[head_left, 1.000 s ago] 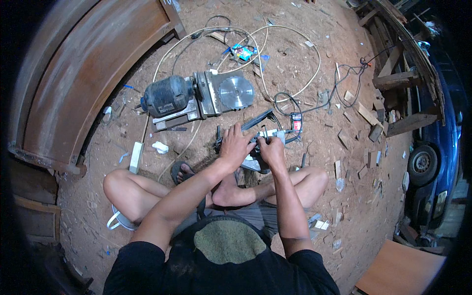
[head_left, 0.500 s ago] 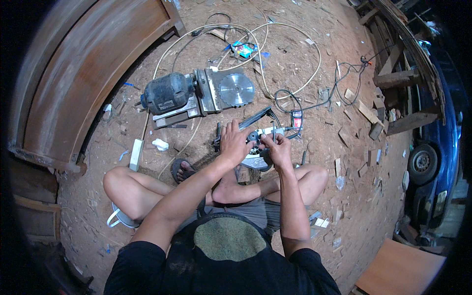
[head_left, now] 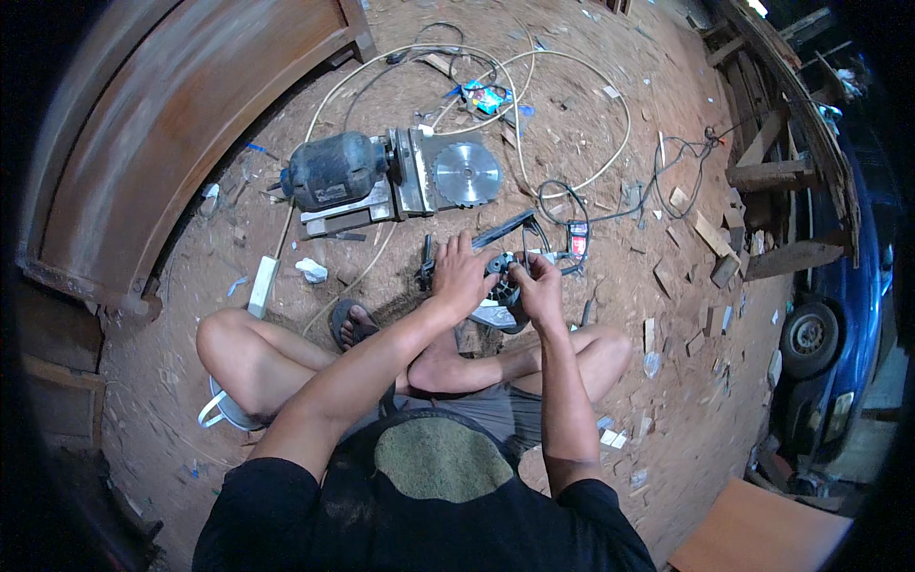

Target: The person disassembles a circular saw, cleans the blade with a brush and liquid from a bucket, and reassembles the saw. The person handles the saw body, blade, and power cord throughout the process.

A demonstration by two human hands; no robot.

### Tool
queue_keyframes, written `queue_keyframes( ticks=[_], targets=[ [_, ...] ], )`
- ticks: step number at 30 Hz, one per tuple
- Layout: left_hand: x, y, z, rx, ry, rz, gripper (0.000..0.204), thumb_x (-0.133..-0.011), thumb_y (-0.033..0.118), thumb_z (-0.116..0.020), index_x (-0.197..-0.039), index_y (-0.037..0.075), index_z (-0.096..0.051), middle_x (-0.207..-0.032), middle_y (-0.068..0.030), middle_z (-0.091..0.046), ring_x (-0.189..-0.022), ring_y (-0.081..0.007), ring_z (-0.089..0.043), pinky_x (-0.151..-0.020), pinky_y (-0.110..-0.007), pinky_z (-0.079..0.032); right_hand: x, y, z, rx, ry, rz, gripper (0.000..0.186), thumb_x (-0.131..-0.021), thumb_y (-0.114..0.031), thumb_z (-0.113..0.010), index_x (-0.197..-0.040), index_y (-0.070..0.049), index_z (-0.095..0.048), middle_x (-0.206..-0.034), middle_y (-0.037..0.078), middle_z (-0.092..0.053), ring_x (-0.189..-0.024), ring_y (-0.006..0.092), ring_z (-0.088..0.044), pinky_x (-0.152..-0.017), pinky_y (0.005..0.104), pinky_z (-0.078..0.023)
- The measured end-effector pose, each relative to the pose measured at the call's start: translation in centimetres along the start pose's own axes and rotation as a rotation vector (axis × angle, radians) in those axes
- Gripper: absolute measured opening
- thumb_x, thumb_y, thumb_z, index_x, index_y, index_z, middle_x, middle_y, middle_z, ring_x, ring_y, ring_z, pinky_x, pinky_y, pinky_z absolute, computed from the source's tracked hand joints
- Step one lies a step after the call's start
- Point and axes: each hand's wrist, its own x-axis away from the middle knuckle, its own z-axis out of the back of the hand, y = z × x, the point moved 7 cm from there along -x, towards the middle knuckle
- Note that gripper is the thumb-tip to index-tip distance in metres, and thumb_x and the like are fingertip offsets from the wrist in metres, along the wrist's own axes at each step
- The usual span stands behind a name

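Black-and-silver power tool sits on the ground between the two sets of fingers, partly hidden by them. Right hand: thumb and fingertips pinched together on a thin dark rod that sticks up over the tool's round dark part; lower end hidden. Left hand: fingers stretched out over the tool's left side, thumb apart and reaching toward the round part. Can't tell if it's gripping or just bracing.

My read: step in hand is fine fitting or loosening at that round part, left steadying, right doing the work. Direction unclear. Next move calls for left to pin the body and right to line the rod up, then small, light motions. Risk: body rocks on loose soil, or a small part drops into the litter.

Just past the fingertips: black bar, angled. Beyond the right fingers, a bit to the right: small red-and-dark packet. Farther, ahead-left of the left fingers: electric motor on a metal base, toothed silver disc at its right. Beyond those, cream hose in loops. Far right of the fingers: blue car.
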Motion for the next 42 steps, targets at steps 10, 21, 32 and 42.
queue_keyframes(
  ticks=[10, 21, 32, 42],
  targets=[
    [0.4, -0.8, -0.2, -0.024, 0.043, 0.013, 0.047, -0.077, 0.030, -0.077, -0.121, 0.015, -0.067, -0.129, -0.0167, -0.047, -0.121, -0.0345, -0.044, -0.105, -0.047, -0.033, -0.1, -2.4, -1.7, 0.361, -0.106, 0.005, 0.022, -0.086, -0.012, -0.077, -0.096, 0.005, -0.068, -0.073, 0.003, -0.067, -0.063, 0.0084, -0.058, -0.058, 0.0252, -0.048],
    [0.4, -0.6, -0.2, -0.020, 0.054, -0.020, 0.048, -0.077, 0.030, -0.076, -0.121, 0.012, -0.067, -0.126, -0.0177, -0.048, -0.120, -0.0347, -0.044, -0.103, -0.046, -0.034, -0.9, -2.2, -1.2, 0.501, -0.151, 0.086, 0.022, -0.083, -0.012, -0.079, -0.096, 0.004, -0.070, -0.070, 0.006, -0.067, -0.063, 0.0088, -0.059, -0.057, 0.0267, -0.048],
    [0.3, -0.6, -0.3, -0.060, 0.061, -0.037, 0.047, -0.076, 0.026, -0.076, -0.119, 0.011, -0.066, -0.126, -0.0179, -0.047, -0.119, -0.0356, -0.044, -0.102, -0.046, -0.034, -0.3, -4.3, -2.5, 0.605, -0.154, 0.163, 0.023, -0.080, -0.014, -0.080, -0.089, 0.005, -0.069, -0.069, 0.012, -0.067, -0.061, 0.0141, -0.058, -0.058, 0.0316, -0.047],
    [0.6, -0.3, 0.3, 0.010, 0.092, -0.008, 0.045, -0.072, 0.021, -0.077, -0.115, 0.013, -0.066, -0.127, -0.0180, -0.048, -0.120, -0.0369, -0.044, -0.103, -0.047, -0.034, 0.4, -6.3, -3.3, 0.795, -0.015, 0.280, 0.038, -0.080, -0.025, -0.081, -0.074, 0.006, -0.060, -0.066, 0.023, -0.062, -0.058, 0.0301, -0.059, -0.057, 0.0411, -0.046]
  ],
)
